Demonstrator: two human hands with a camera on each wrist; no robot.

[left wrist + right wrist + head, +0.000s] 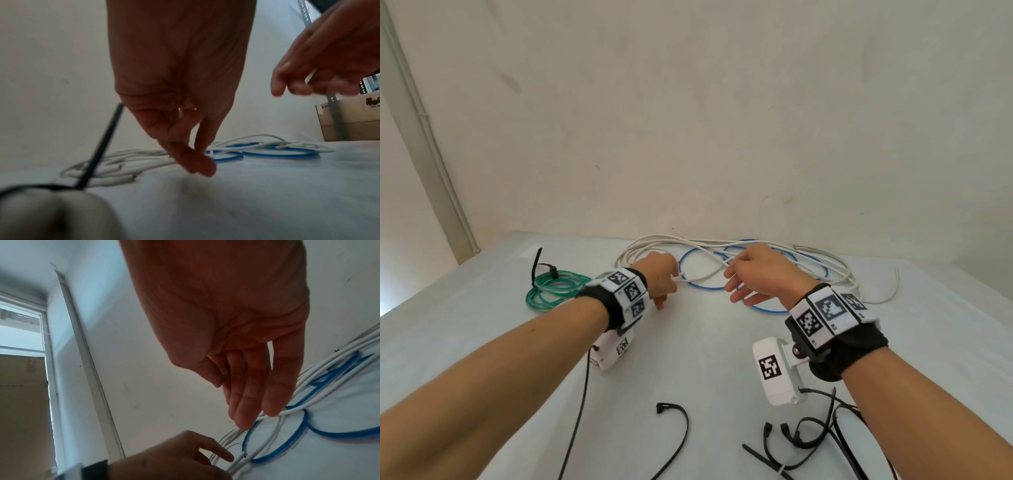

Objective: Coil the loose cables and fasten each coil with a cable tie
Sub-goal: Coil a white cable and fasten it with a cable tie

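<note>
Fig.: My L hand (659, 275) pinches the white cable (698, 274) end; R hand (755, 274) is released, fingers (244, 402) straight, tips on the white strands. White & blue cable (702, 287) lie tangled at table (705, 342) rear; tied green coil (551, 286) left, loose cable ties (801, 438) near.

The white cable (736, 251) lies in long loose loops at the far side of the table, tangled over the blue cable (703, 286), which makes a few round loops under it. On the left, the green cable (553, 289) is already coiled with a black tie (538, 265) around it. More loose black ties (801, 442) lie near, on the right.
</note>
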